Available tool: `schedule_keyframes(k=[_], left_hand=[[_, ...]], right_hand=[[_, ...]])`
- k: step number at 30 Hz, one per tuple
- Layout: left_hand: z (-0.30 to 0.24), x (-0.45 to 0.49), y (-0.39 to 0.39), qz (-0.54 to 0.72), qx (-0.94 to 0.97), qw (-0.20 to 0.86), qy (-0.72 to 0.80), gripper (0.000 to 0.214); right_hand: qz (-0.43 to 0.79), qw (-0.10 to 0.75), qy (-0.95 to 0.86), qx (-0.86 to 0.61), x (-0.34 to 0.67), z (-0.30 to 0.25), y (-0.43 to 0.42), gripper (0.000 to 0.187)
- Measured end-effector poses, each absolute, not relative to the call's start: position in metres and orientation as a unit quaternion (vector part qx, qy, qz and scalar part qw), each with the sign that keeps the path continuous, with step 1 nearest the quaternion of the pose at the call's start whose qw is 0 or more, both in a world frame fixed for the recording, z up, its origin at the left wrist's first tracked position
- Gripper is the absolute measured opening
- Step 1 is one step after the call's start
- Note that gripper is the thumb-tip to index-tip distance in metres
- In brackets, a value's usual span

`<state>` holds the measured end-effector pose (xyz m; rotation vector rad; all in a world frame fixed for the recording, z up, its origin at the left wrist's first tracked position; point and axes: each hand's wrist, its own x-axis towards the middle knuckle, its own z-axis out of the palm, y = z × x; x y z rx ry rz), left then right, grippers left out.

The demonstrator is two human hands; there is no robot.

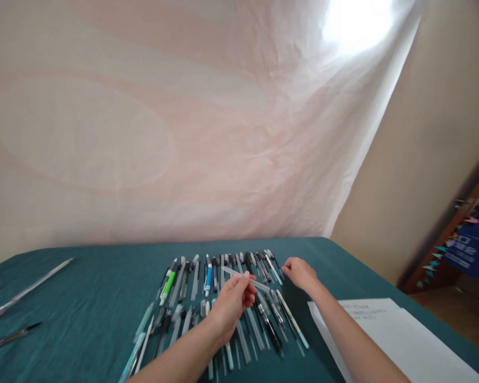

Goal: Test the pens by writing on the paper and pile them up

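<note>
Several pens (pixel 207 298) lie in rows on a teal tablecloth (pixel 91 303). My left hand (pixel 231 303) is above the middle of the rows, its fingers closed on a translucent white pen (pixel 243 278) held slantwise. My right hand (pixel 301 274) reaches to the right end of the far row, fingers curled down onto the pens there; what it grips, if anything, is hidden.
White paper sheets (pixel 395 335) lie at the right front of the table. Two lone pens lie at the far left: a long clear one (pixel 27 290) and a dark one (pixel 14 336). A pale cloth backdrop hangs behind; a door with paper decorations (pixel 459 244) is at right.
</note>
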<state>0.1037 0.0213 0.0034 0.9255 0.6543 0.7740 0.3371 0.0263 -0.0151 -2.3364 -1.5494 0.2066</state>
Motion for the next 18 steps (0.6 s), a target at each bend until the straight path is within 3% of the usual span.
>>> schedule_keyframes(k=[18], left_hand=[[0.001,0.103,0.023,0.348,0.417,0.776,0.320,0.030]], right_hand=[[0.062,0.077,-0.464,-0.880,0.347,-0.044,0.036,0.025]])
